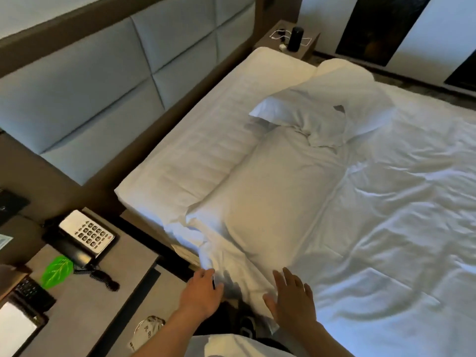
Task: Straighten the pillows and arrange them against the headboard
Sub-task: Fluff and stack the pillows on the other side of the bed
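A white pillow (273, 197) lies flat on the bed, a little away from the padded grey headboard (108, 81). A second white pillow (332, 106) lies crumpled and askew beyond it, towards the far side. Both rest on the white sheet (401, 228); a bare strip of mattress (206, 140) runs between them and the headboard. My left hand (201, 295) hovers open at the bed's near corner, just over the loose pillowcase end. My right hand (291, 300) is open with fingers spread, over the near pillow's lower edge. Neither hand grips anything.
A bedside table (103, 305) on my left carries a telephone (82, 238), a green leaf-shaped item (56, 271) and a remote (31, 292). A far nightstand (288, 39) holds a dark cylinder (295, 38) and white cables. The sheet is wrinkled.
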